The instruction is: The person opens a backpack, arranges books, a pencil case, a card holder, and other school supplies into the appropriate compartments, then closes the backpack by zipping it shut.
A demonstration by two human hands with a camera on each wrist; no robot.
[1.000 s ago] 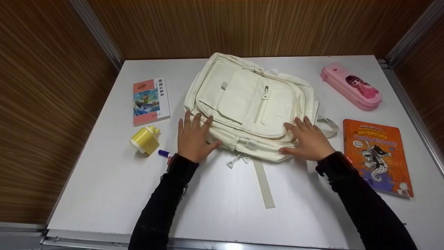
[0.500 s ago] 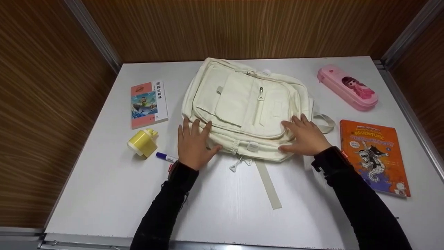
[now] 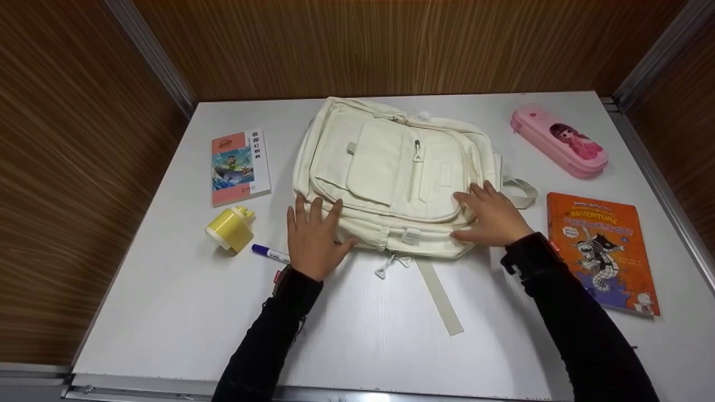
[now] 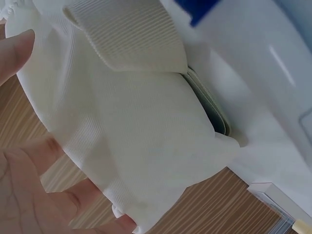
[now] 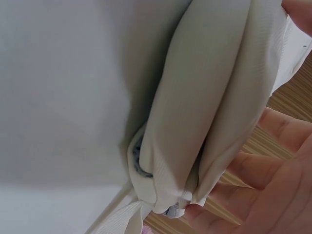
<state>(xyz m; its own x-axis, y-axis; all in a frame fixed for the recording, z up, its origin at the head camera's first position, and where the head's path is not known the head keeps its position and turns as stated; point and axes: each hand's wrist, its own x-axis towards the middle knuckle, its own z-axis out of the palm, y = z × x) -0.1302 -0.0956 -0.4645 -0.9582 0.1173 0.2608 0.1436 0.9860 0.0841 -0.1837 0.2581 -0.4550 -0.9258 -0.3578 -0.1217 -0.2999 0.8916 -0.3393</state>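
A cream backpack (image 3: 377, 162) lies on the white table with its front pockets facing up. Its near side is under both hands. My left hand (image 3: 315, 240) rests on the near left corner, fingers spread over the edge and thumb along the side. On the near right corner, my right hand (image 3: 494, 218) touches the bag with spread fingers. The left wrist view shows fingers (image 4: 80, 195) against the cream fabric. In the right wrist view, fingers (image 5: 243, 195) lie along the bag's folded edge. Zipper pulls (image 3: 391, 266) hang at the near side, by a flat strap (image 3: 440, 298).
Left of the bag lie a pink-and-blue book (image 3: 240, 167), a yellow bottle-like container (image 3: 230, 230) and a blue-capped marker (image 3: 270, 253), partly behind the left hand. To the right are a pink pencil case (image 3: 558, 140) and an orange book (image 3: 603, 251). Wood-grain panels (image 3: 385, 44) surround the table.
The backpack has turned slightly counterclockwise: its far end shifted left while the zipper pulls and strap end moved right. Both hands stay on its near corners. The head view has also shifted slightly.
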